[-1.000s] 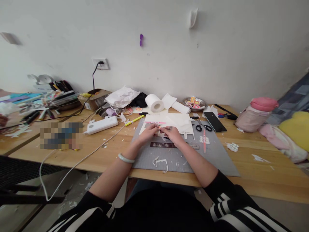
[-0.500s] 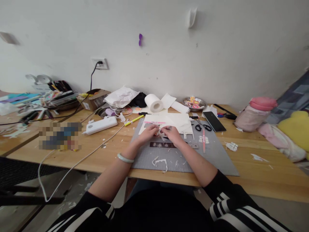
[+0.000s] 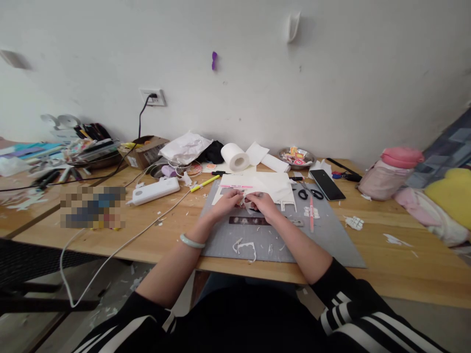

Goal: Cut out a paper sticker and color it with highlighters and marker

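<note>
My left hand point(image 3: 227, 202) and my right hand point(image 3: 262, 203) meet over the grey cutting mat point(image 3: 324, 235), fingers pinched together on a small white paper piece point(image 3: 246, 204) held between them. A jade bangle point(image 3: 191, 240) circles my left wrist. Just beyond my hands lie white paper sheets point(image 3: 272, 185) with a pink strip point(image 3: 235, 186) on them. A dark metal ruler point(image 3: 248, 221) lies on the mat right below my hands, and white paper offcuts point(image 3: 245, 245) lie nearer the table edge.
Black scissors point(image 3: 310, 194), a pink knife point(image 3: 311, 214) and a black phone point(image 3: 327, 184) lie right of the sheets. A toilet roll point(image 3: 234, 156), metal dish point(image 3: 296, 157), yellow pen point(image 3: 204, 183) and white power strip point(image 3: 154, 190) stand behind and left. A pink bottle point(image 3: 390, 172) sits far right.
My hands stay together on the small paper piece; the fingers shift slightly, turning it. The view drifts a little. Nothing else has moved.
</note>
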`<state>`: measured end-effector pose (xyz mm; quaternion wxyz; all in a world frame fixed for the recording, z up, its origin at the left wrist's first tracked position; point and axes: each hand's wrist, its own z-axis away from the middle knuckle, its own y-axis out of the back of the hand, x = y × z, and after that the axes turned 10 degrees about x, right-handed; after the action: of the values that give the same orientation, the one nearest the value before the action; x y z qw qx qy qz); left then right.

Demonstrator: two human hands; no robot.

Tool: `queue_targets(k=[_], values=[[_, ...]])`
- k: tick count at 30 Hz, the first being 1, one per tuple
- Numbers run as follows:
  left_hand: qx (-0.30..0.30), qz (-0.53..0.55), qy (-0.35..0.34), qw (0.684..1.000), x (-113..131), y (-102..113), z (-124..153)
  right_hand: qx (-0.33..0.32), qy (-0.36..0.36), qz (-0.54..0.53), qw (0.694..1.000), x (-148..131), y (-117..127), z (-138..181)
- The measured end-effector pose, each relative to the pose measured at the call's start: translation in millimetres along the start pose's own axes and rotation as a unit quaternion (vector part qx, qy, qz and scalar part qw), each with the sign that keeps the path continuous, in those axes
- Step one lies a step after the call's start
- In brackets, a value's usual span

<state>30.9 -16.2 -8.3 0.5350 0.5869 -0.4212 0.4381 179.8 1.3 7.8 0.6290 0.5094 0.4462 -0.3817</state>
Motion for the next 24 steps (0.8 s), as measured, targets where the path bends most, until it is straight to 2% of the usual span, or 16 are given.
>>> queue_targets(k=[14, 24], values=[[0.020, -0.047, -0.025, 0.998, -5.5, -4.9, -1.8, 0.015, 0.015, 0.080, 0.997, 3.5, 0.5, -1.0], [0.025, -0.065, -0.014, 0.997, -0.4, -3.0, -0.2, 0.009, 0.008, 0.058, 0.998, -0.8, -0.6, 1.5]])
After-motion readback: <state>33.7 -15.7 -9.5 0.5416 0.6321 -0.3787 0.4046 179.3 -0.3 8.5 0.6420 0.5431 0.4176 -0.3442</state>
